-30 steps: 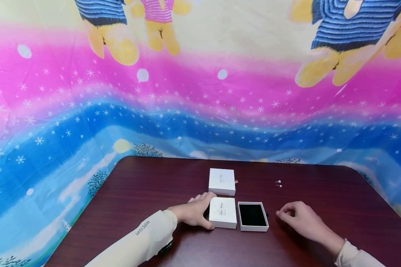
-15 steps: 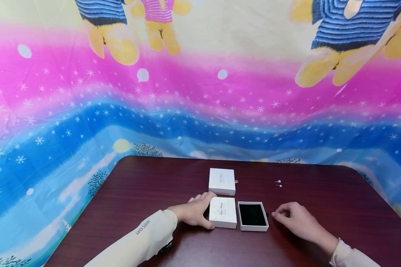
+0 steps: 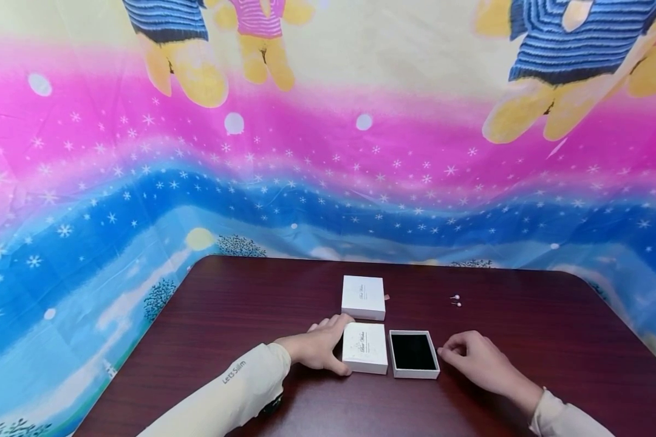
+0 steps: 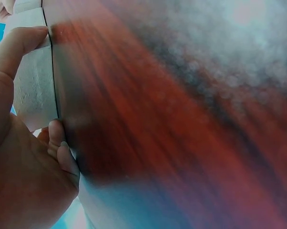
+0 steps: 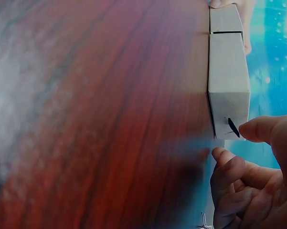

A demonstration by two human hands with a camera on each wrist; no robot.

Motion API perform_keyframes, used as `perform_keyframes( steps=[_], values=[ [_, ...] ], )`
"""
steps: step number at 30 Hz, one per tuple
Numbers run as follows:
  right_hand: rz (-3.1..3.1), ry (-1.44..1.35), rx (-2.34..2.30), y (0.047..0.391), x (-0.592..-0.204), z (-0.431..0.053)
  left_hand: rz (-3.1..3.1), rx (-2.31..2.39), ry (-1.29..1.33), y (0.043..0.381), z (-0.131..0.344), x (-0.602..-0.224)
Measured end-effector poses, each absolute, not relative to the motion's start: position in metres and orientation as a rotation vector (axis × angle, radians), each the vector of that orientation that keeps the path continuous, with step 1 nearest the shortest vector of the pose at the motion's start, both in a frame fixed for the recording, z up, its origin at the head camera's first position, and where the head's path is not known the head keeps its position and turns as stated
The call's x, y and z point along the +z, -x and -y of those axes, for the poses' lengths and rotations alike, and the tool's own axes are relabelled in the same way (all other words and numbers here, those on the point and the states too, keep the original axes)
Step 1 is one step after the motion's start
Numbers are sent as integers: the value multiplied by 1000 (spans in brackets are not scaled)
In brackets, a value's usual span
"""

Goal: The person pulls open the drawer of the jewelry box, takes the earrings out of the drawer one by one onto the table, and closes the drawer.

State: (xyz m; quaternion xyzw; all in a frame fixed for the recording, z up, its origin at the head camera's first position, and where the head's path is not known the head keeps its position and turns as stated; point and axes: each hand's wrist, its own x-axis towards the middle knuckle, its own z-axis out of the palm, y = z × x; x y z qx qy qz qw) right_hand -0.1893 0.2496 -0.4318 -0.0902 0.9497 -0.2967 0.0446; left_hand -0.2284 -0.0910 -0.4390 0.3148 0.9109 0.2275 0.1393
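Note:
In the head view a white printed box sleeve (image 3: 364, 347) lies on the table, and my left hand (image 3: 321, 349) grips its left end between thumb and fingers. Beside its right end sits a white box tray (image 3: 411, 374) with a black lining. A short black ribbon tab (image 5: 233, 127) sticks out of the tray's right end. My right hand (image 3: 482, 359) is at that tab, its thumb tip against or very near it. In the right wrist view a gap shows between its thumb and its bent index finger.
Behind the sleeve stands a second white box (image 3: 363, 297) with a small pinkish tab. Two pearl stud earrings (image 3: 457, 300) lie at the right, beyond my right hand. The dark wooden table (image 3: 262, 288) ends at a printed cloth backdrop (image 3: 328, 182).
My right hand has moved left to the tray's tab, which it now covers in the head view. My left hand, the sleeve, the tray and the earrings stay where they were.

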Motion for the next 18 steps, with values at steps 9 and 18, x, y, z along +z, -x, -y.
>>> perform_keyframes(
  steps=[9,18],
  values=[
    [-2877,313,-949,190,-434,-247,-2645,658,-907,229,90,-438],
    [-2854,417,-996,191,-436,-246,-2624,673,-913,228,92,-437]
  ],
)
